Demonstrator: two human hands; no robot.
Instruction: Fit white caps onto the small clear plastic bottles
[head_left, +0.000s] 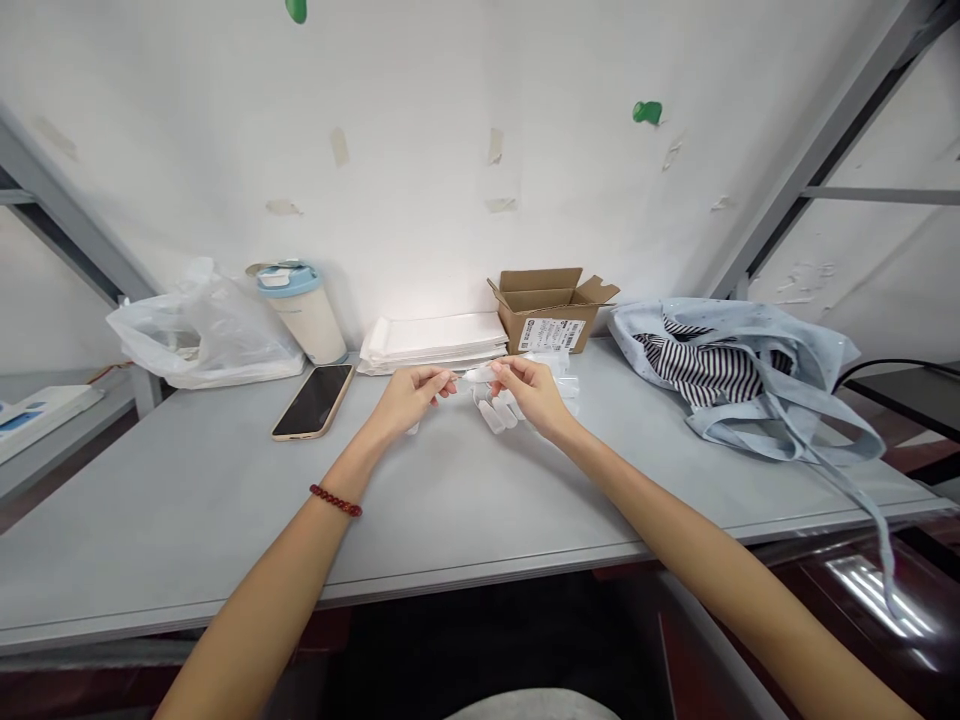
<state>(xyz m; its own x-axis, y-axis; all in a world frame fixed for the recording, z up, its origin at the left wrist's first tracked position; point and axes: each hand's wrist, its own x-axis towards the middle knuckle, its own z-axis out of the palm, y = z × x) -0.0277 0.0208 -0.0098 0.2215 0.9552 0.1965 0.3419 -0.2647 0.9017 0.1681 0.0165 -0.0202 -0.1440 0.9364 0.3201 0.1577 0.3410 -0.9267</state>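
Note:
My left hand [411, 396] and my right hand [531, 392] meet above the grey table [225, 500], both pinched on a small clear plastic piece [474, 376] held between them. Several more small clear plastic pieces [496, 410] lie on the table just under and beside my right hand. A red bead bracelet [335, 500] circles my left wrist. What exactly the clear piece is, I cannot make out.
A phone [313, 400] lies face up left of my hands. Behind stand a stack of white packets [435, 342], an open cardboard box [551, 310], a blue-lidded cup [300, 310] and a plastic bag [202, 335]. A light-blue cloth bag [750, 375] sprawls at right.

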